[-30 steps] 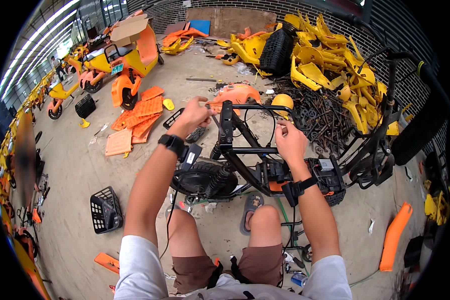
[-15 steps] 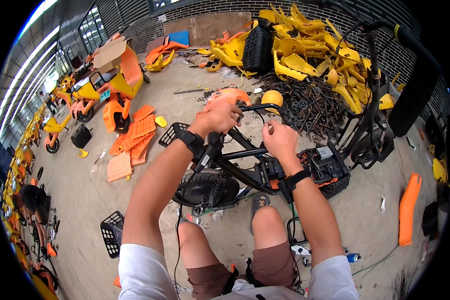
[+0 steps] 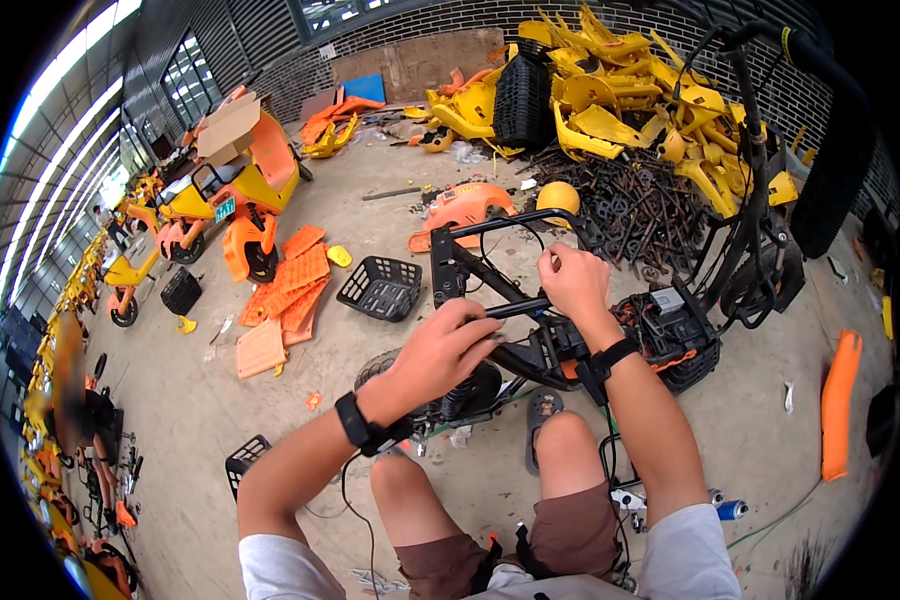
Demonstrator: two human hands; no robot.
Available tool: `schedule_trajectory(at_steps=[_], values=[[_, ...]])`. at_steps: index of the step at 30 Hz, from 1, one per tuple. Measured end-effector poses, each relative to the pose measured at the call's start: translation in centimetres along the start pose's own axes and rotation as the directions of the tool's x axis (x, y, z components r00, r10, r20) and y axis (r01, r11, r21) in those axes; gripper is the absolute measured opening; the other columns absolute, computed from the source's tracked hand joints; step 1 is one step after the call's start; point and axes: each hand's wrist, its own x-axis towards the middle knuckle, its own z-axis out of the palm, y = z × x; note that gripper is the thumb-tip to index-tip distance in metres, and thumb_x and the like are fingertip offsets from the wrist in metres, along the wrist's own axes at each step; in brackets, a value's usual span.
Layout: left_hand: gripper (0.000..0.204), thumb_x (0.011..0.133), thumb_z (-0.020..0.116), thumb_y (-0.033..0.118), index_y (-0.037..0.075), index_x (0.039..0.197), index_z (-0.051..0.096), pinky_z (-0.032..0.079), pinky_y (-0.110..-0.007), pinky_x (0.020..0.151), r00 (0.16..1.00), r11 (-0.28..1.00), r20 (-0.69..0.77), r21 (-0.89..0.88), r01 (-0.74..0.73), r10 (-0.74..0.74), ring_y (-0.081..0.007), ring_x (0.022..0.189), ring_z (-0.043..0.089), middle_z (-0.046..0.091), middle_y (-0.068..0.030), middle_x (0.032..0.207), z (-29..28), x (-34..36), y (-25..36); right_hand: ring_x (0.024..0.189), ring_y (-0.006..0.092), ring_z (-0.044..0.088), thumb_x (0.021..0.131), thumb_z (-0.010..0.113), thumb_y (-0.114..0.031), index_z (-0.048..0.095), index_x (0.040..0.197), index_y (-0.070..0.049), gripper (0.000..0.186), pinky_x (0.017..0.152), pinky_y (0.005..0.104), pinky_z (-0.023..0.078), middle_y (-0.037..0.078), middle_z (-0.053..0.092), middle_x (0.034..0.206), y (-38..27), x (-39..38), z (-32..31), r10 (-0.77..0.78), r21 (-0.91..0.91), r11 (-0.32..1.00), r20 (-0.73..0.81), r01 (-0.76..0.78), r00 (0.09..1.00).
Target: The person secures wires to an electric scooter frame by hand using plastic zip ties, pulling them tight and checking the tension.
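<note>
A stripped black scooter frame (image 3: 441,278) lies across in front of me, with a rear wheel (image 3: 375,370) and an exposed electrical box (image 3: 660,325). My left hand (image 3: 438,352) is low on the frame's near side, fingers curled over the lower black tube (image 3: 518,307); whether they grip the tube or a small dark item there is unclear. My right hand (image 3: 574,285) is above that tube, beside a thin cable and the upper rail, fingertips pinched together; what they hold, if anything, is too small to make out.
Behind the frame lie orange panels (image 3: 288,280), a black basket (image 3: 378,290), dark metal parts (image 3: 635,210) and a heap of yellow panels (image 3: 595,90). Orange-yellow scooters (image 3: 235,190) stand back left; a person (image 3: 100,420) is at far left. An orange piece (image 3: 838,400) lies right.
My left hand has come down and toward me from the upper end of the frame to the lower tube, uncovering the basket behind. My right hand stays near the cable, shifted slightly.
</note>
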Motion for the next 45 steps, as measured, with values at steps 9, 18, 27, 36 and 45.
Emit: schedule_trajectory(at_steps=[9,18,27,36,45], values=[[0.022,0.099,0.054,0.005,-0.003,0.119,0.06,0.054,-0.032,0.08,0.666,0.827,-0.507,-0.451,0.336,-0.547,-0.0214,0.092,0.066,0.061,-0.0147,0.113,1.2,-7.4,-0.9,0.06,0.0369,0.064,0.086,0.057,-0.027,0.071,0.075,-0.005,0.028,0.057,0.046,0.051,0.018,0.066,0.065,0.1,0.0,0.3,-0.037,0.003,0.999,-0.059,0.037,0.998],[0.032,0.097,0.052,0.009,-0.004,0.127,0.049,0.046,-0.026,0.059,0.394,0.176,0.004,-0.89,0.42,-0.919,-0.0119,0.068,0.056,0.064,-0.0092,0.091,-2.4,-3.5,-10.2,0.063,0.0353,0.065,0.085,0.059,-0.024,0.073,0.078,-0.008,0.023,0.059,0.0432,0.052,0.013,0.068,0.068,0.0,0.1,0.1,0.008,-0.054,0.999,-0.023,-0.01,1.0],[0.026,0.092,0.056,0.006,-0.002,0.115,0.063,0.03,-0.021,0.041,0.496,0.235,0.368,-0.565,0.791,-0.786,-0.0048,0.055,0.044,0.069,-0.0074,0.094,-2.2,6.1,-12.7,0.062,0.0374,0.065,0.086,0.056,-0.028,0.071,0.075,-0.006,0.029,0.06,0.0461,0.052,0.018,0.067,0.067,-0.3,-0.1,0.1,-0.005,-0.034,0.999,-0.041,0.003,0.999],[0.023,0.082,0.057,0.013,0.004,0.098,0.071,0.053,-0.045,0.077,0.878,0.914,0.288,0.256,0.314,-0.382,-0.0368,0.084,0.067,0.069,-0.0196,0.086,2.0,7.5,-4.8,0.061,0.0383,0.064,0.084,0.058,-0.025,0.071,0.074,-0.006,0.026,0.059,0.0467,0.052,0.019,0.066,0.066,0.1,-0.2,0.4,-0.04,-0.036,0.999,-0.071,0.037,0.997],[0.025,0.079,0.075,0.0,0.004,0.103,0.072,0.05,-0.031,0.068,0.987,0.994,-0.163,0.111,0.015,0.003,-0.0218,0.079,0.059,0.061,-0.0081,0.095,-1.2,-1.5,-1.2,0.06,0.0367,0.065,0.085,0.057,-0.025,0.069,0.072,-0.005,0.027,0.058,0.0456,0.052,0.018,0.066,0.065,0.0,-0.3,0.3,-0.043,-0.053,0.998,-0.072,0.039,0.996]])
